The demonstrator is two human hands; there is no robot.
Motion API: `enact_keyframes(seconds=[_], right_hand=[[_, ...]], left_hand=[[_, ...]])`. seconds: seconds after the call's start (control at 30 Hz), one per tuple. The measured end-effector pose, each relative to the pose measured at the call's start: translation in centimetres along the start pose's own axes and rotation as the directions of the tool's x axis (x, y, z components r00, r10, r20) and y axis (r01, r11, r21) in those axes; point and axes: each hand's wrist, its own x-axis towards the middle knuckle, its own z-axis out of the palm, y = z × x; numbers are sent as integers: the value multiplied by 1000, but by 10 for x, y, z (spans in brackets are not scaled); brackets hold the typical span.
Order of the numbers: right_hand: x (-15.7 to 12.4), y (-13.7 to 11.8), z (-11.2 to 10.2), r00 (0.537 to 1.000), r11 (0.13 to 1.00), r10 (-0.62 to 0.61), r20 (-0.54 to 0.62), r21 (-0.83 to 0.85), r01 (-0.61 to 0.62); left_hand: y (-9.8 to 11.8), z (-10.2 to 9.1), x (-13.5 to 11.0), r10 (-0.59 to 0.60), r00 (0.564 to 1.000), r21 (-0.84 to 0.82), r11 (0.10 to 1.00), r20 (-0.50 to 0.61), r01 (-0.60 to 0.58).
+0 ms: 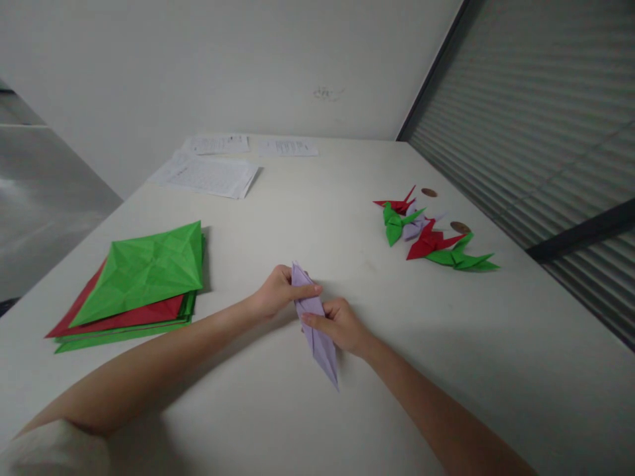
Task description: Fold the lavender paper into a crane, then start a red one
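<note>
A long, narrow folded piece of lilac paper lies on the white table in front of me, pointed at both ends. My left hand pinches its far tip between thumb and fingers. My right hand grips its middle from the right side, fingers closed over the fold. The near tip sticks out toward me, below my right hand.
A stack of creased green and red paper squares lies to the left. Several finished folded paper figures in red, green and lilac sit at the right, near two brown discs. Printed sheets lie at the far edge. Window blinds run along the right.
</note>
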Motion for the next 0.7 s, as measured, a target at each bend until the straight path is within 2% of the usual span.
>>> enact_keyframes(seconds=[0.17,0.3,0.4,0.53,0.7], right_hand=[[0,0,0,999,998,9,-36,68,-7],[0,1,0,992,987,8,-124,159,12],[1,2,-2,987,976,3,-163,218,33],[2,2,-3,986,968,18,-165,250,24],[2,2,-3,986,971,1,-167,235,39]], left_hand=[[2,2,0,-17,1000,7,1000,-3,17],[-1,3,-1,-17,997,58,998,79,13],[-4,2,0,50,993,115,991,109,-63],[-6,1,1,162,982,172,969,94,-176],[-5,2,0,141,985,125,980,99,-153]])
